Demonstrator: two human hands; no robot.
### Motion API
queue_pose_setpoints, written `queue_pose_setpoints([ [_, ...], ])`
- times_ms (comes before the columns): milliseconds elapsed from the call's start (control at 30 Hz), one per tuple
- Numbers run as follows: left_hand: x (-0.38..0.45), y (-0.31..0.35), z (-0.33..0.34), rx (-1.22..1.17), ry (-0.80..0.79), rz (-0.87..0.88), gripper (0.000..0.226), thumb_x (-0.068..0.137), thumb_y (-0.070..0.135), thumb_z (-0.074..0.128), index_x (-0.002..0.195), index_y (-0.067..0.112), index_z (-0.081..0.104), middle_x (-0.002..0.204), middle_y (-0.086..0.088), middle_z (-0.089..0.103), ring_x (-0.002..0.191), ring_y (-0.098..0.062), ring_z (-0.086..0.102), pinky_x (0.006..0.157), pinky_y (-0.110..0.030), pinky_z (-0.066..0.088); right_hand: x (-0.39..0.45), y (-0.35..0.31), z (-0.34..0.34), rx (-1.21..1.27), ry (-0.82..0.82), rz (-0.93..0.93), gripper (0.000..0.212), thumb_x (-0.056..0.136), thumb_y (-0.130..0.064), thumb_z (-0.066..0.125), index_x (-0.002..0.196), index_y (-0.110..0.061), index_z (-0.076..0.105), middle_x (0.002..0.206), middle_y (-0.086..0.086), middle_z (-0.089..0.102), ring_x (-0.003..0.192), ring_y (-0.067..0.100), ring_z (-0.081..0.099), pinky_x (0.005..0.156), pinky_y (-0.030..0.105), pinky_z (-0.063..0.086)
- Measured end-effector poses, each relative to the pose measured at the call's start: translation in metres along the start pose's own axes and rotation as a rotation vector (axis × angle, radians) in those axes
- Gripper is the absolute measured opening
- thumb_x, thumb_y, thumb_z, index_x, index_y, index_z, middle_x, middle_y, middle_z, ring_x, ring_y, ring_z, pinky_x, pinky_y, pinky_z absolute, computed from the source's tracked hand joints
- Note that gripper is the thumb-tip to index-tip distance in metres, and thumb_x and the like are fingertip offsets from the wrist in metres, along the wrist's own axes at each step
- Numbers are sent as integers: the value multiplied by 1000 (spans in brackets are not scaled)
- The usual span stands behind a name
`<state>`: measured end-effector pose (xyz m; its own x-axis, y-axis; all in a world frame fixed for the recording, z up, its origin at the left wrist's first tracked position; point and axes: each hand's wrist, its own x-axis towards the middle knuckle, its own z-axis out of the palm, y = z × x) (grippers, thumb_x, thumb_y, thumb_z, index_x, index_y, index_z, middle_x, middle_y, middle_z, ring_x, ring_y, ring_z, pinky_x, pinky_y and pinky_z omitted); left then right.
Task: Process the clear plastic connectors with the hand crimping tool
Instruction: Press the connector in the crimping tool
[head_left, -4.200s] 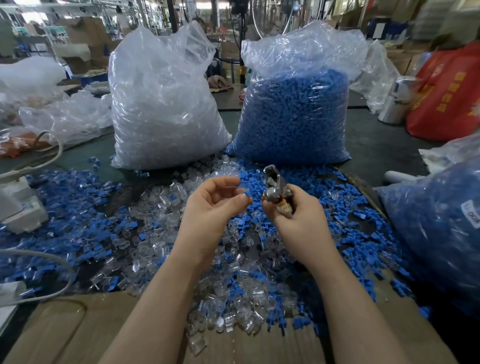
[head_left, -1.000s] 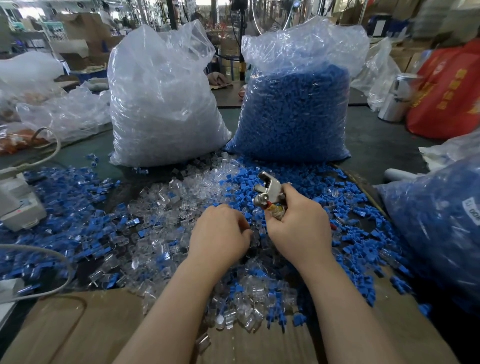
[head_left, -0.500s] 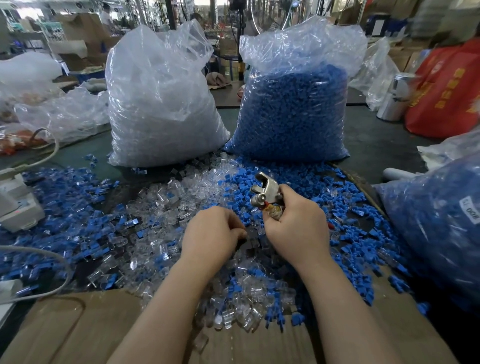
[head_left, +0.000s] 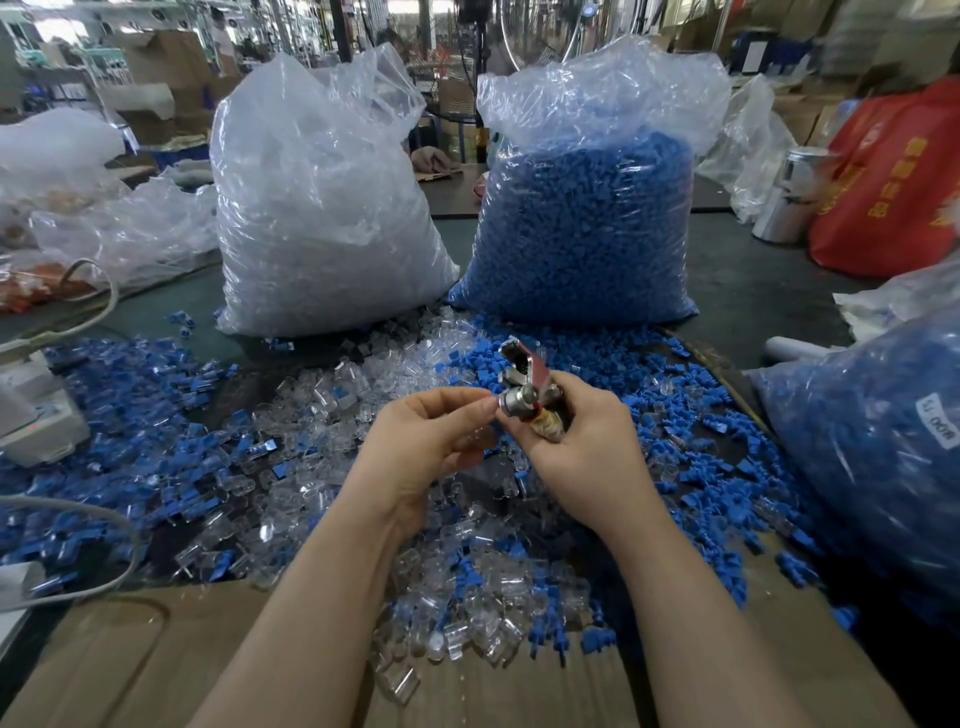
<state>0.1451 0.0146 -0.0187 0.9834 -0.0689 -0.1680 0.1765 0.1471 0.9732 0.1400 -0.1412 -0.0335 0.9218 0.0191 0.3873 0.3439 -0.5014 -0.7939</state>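
I see left hand (head_left: 423, 441) now lifted off pile, fingers curled, pinching what looks like clear connector at crimping tool (head_left: 524, 389). Right hand (head_left: 582, 447) grip wrapped round tool handles. Loose clear connectors (head_left: 467, 587) cover worktop (head_left: 753, 291). Crimp likely next.

Crimping tool (head_left: 524, 387): handles buried in the right hand (head_left: 582, 447), only the metal head shows; can't tell if its jaws are parted or what sits in them. Left hand (head_left: 426, 441) fingers (head_left: 467, 410) curl toward the tool head, any connector in the pinch too clear and small to make out. Both forearms cut off by the bottom edge. Blue parts bag (head_left: 878, 457) at right cropped by the frame, its label (head_left: 940, 421) cut off and unreadable. Red bag (head_left: 893, 187) print blurred. Background shelving blurred. White device (head_left: 31, 415) at left cropped.
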Motion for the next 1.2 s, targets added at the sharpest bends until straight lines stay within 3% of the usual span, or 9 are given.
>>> queue_pose_setpoints([
  [167,1,-1,1,-73,-19,-18,27,52,31,80,74,15,79,81,-6,76,68,-11,70,57,-21,56,2,-1,-1,21,-49,16,15,86,-19,74,100,-15,70,83,-2,71,81,21,66,75,48,54],
  [367,-2,2,0,33,12,11,23,70,21,77,90,9,73,79,-5,76,69,-12,72,55,-18,54,1,-1,1,-32,-25,26,15,86,-17,73,99,-21,68,82,-5,69,79,19,64,73,46,53],
  [500,-1,4,-9,605,105,165,9,81,19,79,84,25,74,77,8,75,71,-5,71,65,-20,55,0,0,1,-14,71,34,11,85,-17,74,91,-21,65,78,-8,67,77,17,63,72,46,52],
  [633,-5,4,-2,1081,-131,161,24,80,27,78,87,44,63,91,23,68,93,-1,63,101,-41,48,-1,0,3,4,130,25,9,85,-17,73,88,-20,65,74,-8,66,73,17,62,69,47,52],
  [767,-6,-5,10,1272,-203,232,33,83,15,66,85,44,52,76,28,50,90,-6,58,105,-42,41,-1,0,4,15,140,18,10,86,-19,73,87,-22,63,75,-8,66,74,19,61,70,48,51],
  [933,-2,-13,10,1249,-142,299,20,83,15,66,92,33,69,78,19,60,79,-5,59,78,-24,52,-1,-1,3,21,129,46,10,87,-19,71,88,-24,62,76,-10,66,77,20,62,74,48,52],
  [1033,-1,-16,10,1195,-115,288,17,85,18,64,96,30,72,87,14,69,79,-4,64,73,-24,56,-1,-1,3,11,122,47,23,87,-18,71,79,-34,56,71,-12,62,74,16,60,72,45,52],
  [1100,0,-16,9,1032,-59,280,15,88,20,64,93,32,71,84,17,70,74,4,63,68,-18,54,-1,-1,2,10,117,53,28,87,-17,71,76,-36,53,69,-13,61,72,10,59,70,40,52],
  [1200,0,-11,7,575,15,200,13,89,17,69,88,30,73,76,12,73,66,4,65,60,-14,51,-1,0,2,37,118,66,27,88,-16,70,80,-37,55,70,-15,63,73,5,60,67,31,51],
])
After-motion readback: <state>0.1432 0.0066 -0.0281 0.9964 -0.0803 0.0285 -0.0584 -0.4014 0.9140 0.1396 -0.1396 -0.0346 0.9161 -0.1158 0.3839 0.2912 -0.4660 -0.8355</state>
